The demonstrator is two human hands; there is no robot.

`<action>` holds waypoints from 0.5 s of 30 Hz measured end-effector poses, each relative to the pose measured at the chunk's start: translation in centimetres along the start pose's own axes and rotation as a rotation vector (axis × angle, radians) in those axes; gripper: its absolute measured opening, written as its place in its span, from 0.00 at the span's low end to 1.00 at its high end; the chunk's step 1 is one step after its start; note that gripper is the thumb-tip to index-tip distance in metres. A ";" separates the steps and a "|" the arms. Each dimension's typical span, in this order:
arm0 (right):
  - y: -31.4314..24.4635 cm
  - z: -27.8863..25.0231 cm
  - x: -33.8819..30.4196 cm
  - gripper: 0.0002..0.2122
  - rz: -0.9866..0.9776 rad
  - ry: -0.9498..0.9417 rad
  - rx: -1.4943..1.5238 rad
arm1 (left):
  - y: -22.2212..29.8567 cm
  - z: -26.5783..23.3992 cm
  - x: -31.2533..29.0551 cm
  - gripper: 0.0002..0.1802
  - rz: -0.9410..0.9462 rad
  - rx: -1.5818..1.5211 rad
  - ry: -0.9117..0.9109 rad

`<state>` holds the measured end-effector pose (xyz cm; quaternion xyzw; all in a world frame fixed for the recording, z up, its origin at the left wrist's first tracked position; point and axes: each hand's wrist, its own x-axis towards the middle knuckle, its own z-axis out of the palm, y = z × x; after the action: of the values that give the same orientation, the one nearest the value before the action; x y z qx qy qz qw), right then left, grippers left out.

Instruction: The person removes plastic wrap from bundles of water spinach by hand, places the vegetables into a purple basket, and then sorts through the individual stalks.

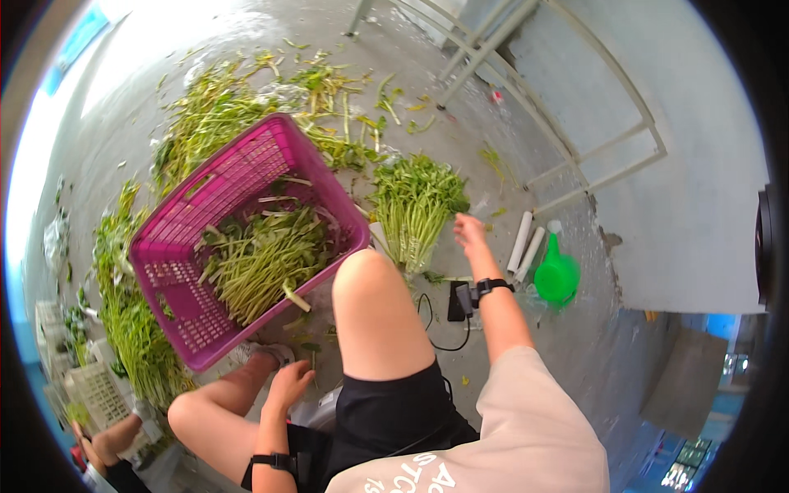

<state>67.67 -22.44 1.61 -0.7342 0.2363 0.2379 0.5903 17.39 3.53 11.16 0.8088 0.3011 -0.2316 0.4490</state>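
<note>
Lying fanned, leafy green stalk bundle [413, 205]

Few candidates only. Small black phone-like device [457, 301] flat on concrete floor just beside right wrist, cable attached, screen dark. Blue rectangular sign or panel [78, 39] at upper-left rim, blurred. No packages or labels discernible.

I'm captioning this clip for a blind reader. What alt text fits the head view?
Seen from above, a seated person reaches their right hand toward a bundle of leafy green stalks on a wet concrete floor, with the left hand resting by their leg. A tilted pink basket holds more greens beside them.
</note>
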 end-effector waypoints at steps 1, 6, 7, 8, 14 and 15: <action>2.9 -0.5 1.9 0.17 0.037 0.025 -0.152 | -0.5 0.5 0.1 0.21 -0.031 -0.036 0.008; 14.2 -1.0 5.9 0.46 0.102 -0.017 -0.784 | -2.2 1.8 0.5 0.21 -0.169 -0.074 -0.059; 15.1 0.0 6.1 0.46 0.125 -0.028 -0.781 | -2.8 2.0 0.4 0.22 -0.196 -0.119 -0.053; 16.0 1.2 6.3 0.51 0.122 -0.039 -0.795 | -3.5 2.1 0.3 0.21 -0.208 -0.109 -0.045; 18.4 4.0 7.7 0.62 0.168 -0.006 -0.748 | 0.8 1.5 1.2 0.20 -0.263 -0.071 -0.069; 18.4 4.3 7.9 0.62 0.114 -0.023 -0.704 | 0.6 1.6 1.1 0.20 -0.237 -0.143 -0.056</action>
<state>61.90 -22.23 -18.04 -0.8756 0.1738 0.3455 0.2894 18.42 2.22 10.05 0.7267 0.3974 -0.2834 0.4833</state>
